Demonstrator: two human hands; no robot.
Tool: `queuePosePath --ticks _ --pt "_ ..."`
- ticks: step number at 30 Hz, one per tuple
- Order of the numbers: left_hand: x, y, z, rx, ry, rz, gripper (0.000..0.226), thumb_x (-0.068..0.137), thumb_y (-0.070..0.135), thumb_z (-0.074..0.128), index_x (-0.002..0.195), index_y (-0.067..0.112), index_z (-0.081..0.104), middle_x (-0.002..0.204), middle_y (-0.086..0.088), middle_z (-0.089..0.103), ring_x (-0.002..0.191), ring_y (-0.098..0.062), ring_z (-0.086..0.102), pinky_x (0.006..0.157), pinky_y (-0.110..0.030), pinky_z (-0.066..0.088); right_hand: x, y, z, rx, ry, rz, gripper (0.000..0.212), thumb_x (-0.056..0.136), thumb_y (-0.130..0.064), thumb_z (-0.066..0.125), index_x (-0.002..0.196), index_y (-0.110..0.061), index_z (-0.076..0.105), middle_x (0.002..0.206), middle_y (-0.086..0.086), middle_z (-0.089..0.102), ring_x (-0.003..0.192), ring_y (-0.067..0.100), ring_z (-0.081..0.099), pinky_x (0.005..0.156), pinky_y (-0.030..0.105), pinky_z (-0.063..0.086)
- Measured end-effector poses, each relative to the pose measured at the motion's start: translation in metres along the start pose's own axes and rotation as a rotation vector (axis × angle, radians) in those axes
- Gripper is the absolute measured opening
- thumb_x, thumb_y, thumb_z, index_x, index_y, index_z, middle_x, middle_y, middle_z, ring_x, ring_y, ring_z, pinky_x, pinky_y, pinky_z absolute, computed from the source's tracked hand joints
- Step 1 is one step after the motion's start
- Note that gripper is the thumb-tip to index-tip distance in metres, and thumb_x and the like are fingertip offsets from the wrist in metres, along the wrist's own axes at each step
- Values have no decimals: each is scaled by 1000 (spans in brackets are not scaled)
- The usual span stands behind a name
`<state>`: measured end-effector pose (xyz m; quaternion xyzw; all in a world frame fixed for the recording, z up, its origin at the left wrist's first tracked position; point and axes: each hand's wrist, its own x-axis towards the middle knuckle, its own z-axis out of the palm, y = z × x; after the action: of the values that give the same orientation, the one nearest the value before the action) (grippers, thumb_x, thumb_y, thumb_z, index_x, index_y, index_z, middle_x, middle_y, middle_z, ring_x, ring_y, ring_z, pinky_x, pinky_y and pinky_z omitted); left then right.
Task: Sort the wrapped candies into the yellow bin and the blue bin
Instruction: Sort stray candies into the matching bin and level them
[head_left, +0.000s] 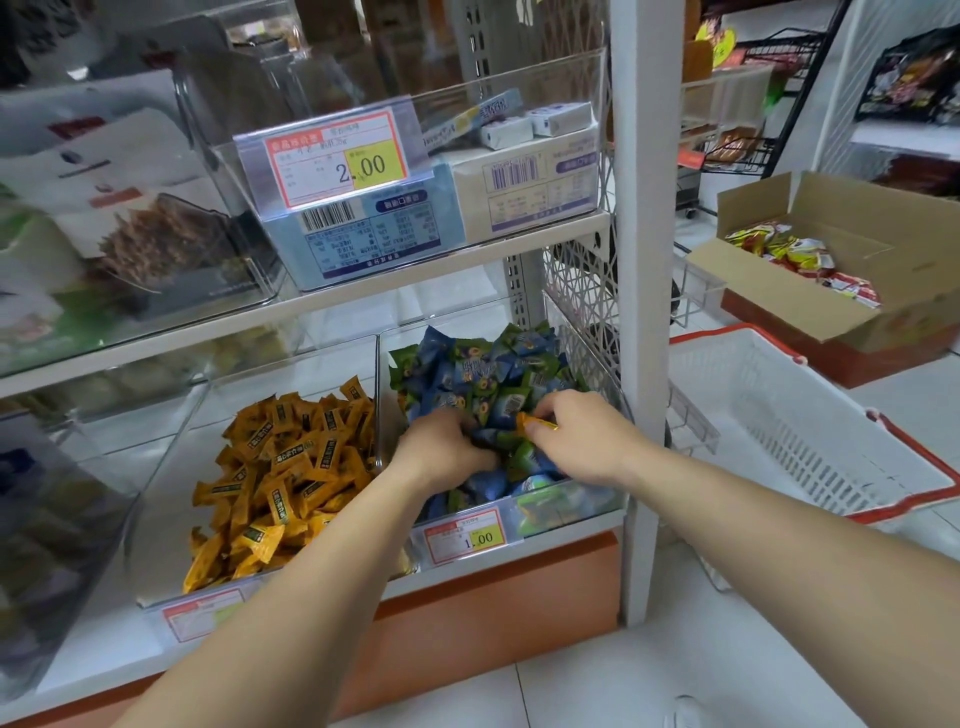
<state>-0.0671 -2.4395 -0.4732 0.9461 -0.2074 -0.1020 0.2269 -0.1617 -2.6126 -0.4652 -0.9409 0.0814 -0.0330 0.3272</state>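
Right hand (582, 436) pinches a yellow candy (540, 425) above the blue bin (597, 501); left hand (441, 449), fingers buried in blue candies (483, 374) beside the divider (378, 374), grip unclear.

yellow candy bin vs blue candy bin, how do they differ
The yellow candy bin holds yellow wrappers, floor partly bare; the blue candy bin is heaped with blue and green ones. The left hand and right hand are in the blue candy bin, not the yellow one. Both are clear.

Two hands (582, 441), two candy bins (311, 371), one basket (810, 415)
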Motion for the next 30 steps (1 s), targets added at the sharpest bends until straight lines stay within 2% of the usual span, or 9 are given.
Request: queuePosePath --ticks 5,8,12,17,20,22,25,27,30 --pt "-11 -2 10 -8 -4 -19 36 78 37 74 107 22 59 92 3 64 86 -18 61 53 -17 36 -5 -12 0 -67 233 -66 29 99 -47 44 116 -30 62 106 6 70 97 35 64 73 39 50" --pt "-11 1 15 3 -48 -46 59 76 41 75 124 20 50 108 -1 64 93 -20 60 66 -24 45 -7 -12 3 -92 155 -117 32 100 -46 45 125 -32 58 118 4 69 105 33 63 81 42 53" --pt "-14 1 16 5 24 -53 53 73 38 77 119 22 56 111 -3 67 88 -18 57 71 -26 44 -7 -7 4 -159 70 -106 33 100 -45 43 129 -36 57 123 4 67 110 33 62 85 44 53" --pt "-24 2 6 -9 113 40 57 73 37 82 124 22 60 112 0 65 100 -20 60 74 -27 41 -4 -5 4 -116 185 -92 32 100 -46 44 122 -30 61 114 7 70 103 35 64 77 39 52" --pt "-32 9 -10 -98 254 121 51 75 27 80 123 22 63 104 3 65 96 -20 64 78 -31 50 -2 -10 2 -39 294 -59 34 99 -45 49 124 -26 60 113 8 70 100 34 65 80 43 54" --pt "-37 13 -21 -228 300 110 46 78 23 79 121 23 64 102 5 67 90 -18 67 79 -34 56 -1 -16 -1 95 360 -35 31 98 -46 51 119 -25 60 110 6 70 100 32 65 83 45 54" --pt "-41 16 -32 -701 203 -31 38 82 12 78 118 15 66 102 -9 71 80 -19 72 72 -31 60 0 -29 -4 298 418 -35 22 96 -48 54 107 -31 61 104 -6 72 98 22 65 83 40 52" --pt "-45 18 -36 -1030 116 -131 33 86 6 74 118 7 65 94 -12 71 72 -18 71 67 -26 56 -1 -42 -3 423 391 -66 14 96 -43 59 102 -31 63 97 -14 70 93 12 64 78 31 48" --pt "-50 21 -40 -1288 17 -165 20 90 5 64 108 2 71 85 -11 69 76 -18 65 65 -28 52 -4 -58 7 518 287 -99 11 93 -39 66 98 -28 66 89 -17 66 85 -1 61 71 20 44"
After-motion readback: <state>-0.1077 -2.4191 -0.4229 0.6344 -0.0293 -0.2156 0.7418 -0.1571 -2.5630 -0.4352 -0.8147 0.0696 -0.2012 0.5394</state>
